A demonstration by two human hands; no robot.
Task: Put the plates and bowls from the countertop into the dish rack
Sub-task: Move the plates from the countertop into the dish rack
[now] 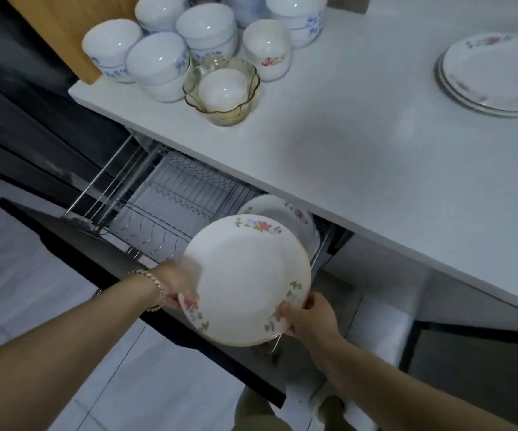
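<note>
Head camera looks down on both forearms reaching forward over the pulled-out wire dish rack (170, 209) under the white countertop (360, 144). The left hand (180, 286), a chain bracelet (155, 286) on its wrist, grips the near-left rim of a floral-edged plate (245, 279); the right hand (309, 315) pinches the near-right rim, thumb on the plate's face. The plate is tilted, held above the rack's right end, just in front of plates already standing in the rack (282, 209). On the countertop above the rack sit stacked white bowls (158, 62) and a glass bowl (222, 91); far right, a stack of plates (494, 76). No writing is legible.
</note>
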